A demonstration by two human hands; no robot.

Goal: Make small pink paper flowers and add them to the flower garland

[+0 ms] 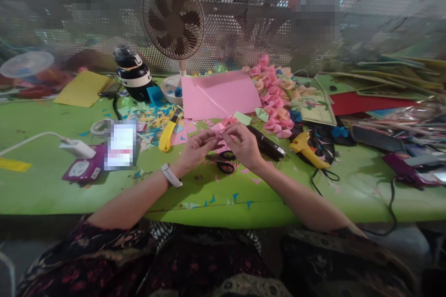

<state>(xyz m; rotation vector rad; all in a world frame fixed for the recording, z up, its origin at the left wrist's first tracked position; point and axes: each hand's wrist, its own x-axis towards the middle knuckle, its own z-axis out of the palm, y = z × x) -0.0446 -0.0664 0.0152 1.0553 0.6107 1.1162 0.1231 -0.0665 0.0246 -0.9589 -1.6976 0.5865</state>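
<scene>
My left hand (pixel 197 149) and my right hand (pixel 243 145) meet above the green table (pixel 42 185), and together they pinch a small pink paper piece (pixel 219 133) between the fingertips. A white band sits on my left wrist. Black scissors (pixel 225 164) lie on the table just under my hands. Behind them lies a large pink paper sheet (pixel 218 94), and a heap of folded pink paper flowers (pixel 273 95) runs along its right side.
A yellow utility knife (pixel 167 134) lies left of my hands among paper scraps. A yellow glue gun (pixel 308 148) with its cord lies to the right. A desk fan (pixel 173 23), a dark bottle (pixel 133 74), a phone (pixel 120 144) and stacked coloured card (pixel 376 88) stand around.
</scene>
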